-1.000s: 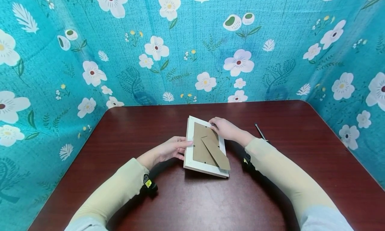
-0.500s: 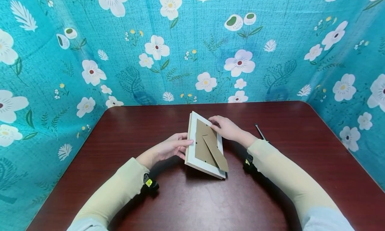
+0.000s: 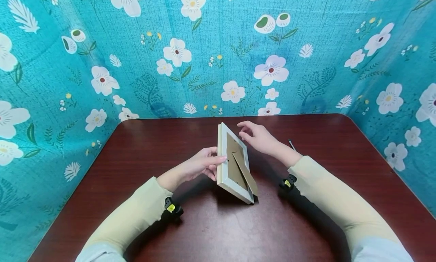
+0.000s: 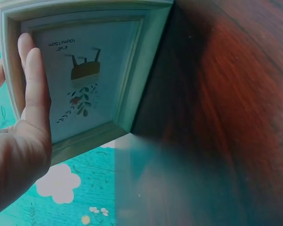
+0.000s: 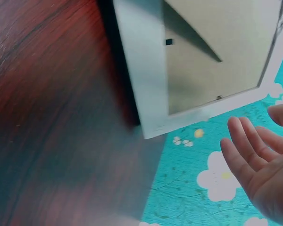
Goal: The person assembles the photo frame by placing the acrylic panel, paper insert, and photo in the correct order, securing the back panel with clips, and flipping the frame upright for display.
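Observation:
A white picture frame (image 3: 223, 171) stands tilted on the table, its brown backing and fold-out easel leg (image 3: 248, 175) facing the person. My left hand (image 3: 199, 164) grips its left edge, thumb on the back and fingers on the front. In the left wrist view the front of the picture frame (image 4: 127, 84) shows a printed sheet with a plant and a stool-like shape, marked 10cmx15cm. Just off the upper right edge is my right hand (image 3: 260, 138), apart from the frame and holding nothing. The right wrist view has its fingers (image 5: 247, 141) loosely bent below the frame's white border.
On the dark red wooden table (image 3: 163, 141), a thin metal tool (image 3: 291, 144) lies behind the right forearm, partly hidden. A blue flowered cloth (image 3: 204, 57) hangs at the back and both sides.
My right hand has let go of the picture frame's upper edge and moved slightly up and away. The frame has turned and become more upright in the left hand.

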`<control>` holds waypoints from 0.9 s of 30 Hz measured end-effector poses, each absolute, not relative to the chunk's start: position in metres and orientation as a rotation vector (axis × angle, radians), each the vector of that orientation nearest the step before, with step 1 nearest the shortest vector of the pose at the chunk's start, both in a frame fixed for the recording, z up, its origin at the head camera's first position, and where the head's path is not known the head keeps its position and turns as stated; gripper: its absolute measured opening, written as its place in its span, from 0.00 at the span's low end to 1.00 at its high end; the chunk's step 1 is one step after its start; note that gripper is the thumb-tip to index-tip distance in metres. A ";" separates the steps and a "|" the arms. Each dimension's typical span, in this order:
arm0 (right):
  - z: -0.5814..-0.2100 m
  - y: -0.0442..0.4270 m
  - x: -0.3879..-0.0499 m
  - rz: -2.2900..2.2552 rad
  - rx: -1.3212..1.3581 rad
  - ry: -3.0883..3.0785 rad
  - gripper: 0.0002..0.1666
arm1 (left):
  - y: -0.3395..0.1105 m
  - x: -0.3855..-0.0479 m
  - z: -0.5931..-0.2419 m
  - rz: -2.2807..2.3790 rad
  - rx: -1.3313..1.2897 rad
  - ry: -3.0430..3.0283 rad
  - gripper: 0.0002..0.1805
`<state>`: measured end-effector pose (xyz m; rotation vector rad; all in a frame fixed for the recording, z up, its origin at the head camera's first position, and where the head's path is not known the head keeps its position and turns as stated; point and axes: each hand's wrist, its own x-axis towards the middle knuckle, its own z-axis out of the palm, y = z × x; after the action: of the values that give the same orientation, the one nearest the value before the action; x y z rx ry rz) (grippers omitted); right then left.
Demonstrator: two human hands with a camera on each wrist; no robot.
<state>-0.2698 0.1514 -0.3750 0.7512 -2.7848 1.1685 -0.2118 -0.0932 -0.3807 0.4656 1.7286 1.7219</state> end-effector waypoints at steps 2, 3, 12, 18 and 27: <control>-0.369 0.151 -0.266 1.238 0.740 -2.792 0.24 | -0.092 -0.212 -0.378 1.709 0.475 1.745 0.21; -0.366 0.150 -0.264 1.274 0.739 -2.789 0.25 | -0.091 -0.211 -0.376 1.699 0.483 1.759 0.21; -0.346 0.143 -0.259 1.529 0.667 -2.795 0.30 | -0.078 -0.212 -0.363 1.609 0.533 1.897 0.17; -0.340 0.144 -0.259 1.541 0.612 -2.868 0.34 | -0.067 -0.212 -0.359 1.570 0.526 1.925 0.13; -0.336 0.144 -0.260 1.488 0.565 -2.922 0.37 | -0.051 -0.207 -0.355 1.512 0.578 1.966 0.15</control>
<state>-0.2601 0.1442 -0.3358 0.5650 -2.9221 1.4881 -0.2072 -0.0512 -0.3552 0.5781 1.9661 1.5120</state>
